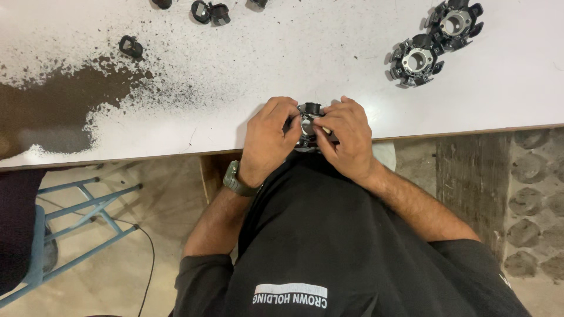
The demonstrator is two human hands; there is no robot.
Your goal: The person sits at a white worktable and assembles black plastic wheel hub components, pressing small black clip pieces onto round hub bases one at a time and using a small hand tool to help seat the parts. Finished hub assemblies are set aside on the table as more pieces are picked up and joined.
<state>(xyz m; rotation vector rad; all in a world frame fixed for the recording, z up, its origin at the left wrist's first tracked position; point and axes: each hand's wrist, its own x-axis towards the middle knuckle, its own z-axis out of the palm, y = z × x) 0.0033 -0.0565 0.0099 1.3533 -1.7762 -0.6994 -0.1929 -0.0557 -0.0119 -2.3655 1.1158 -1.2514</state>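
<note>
Both of my hands hold one black round plastic part with a pale metal centre (pixel 308 122) at the near edge of the white table (pixel 247 64). My left hand (pixel 269 138) grips its left side, fingers curled over the top. My right hand (pixel 346 136) grips its right side, with the thumb pressed on the centre. Most of the part is hidden by my fingers. A dark green watch (pixel 237 179) is on my left wrist.
Two matching black toothed ring parts (pixel 418 60) (pixel 455 23) lie at the far right of the table. Small black clips (pixel 131 46) (pixel 210 12) lie at the far left. A worn brown patch (pixel 47 111) marks the tabletop. A blue chair frame (pixel 76 217) stands at the lower left.
</note>
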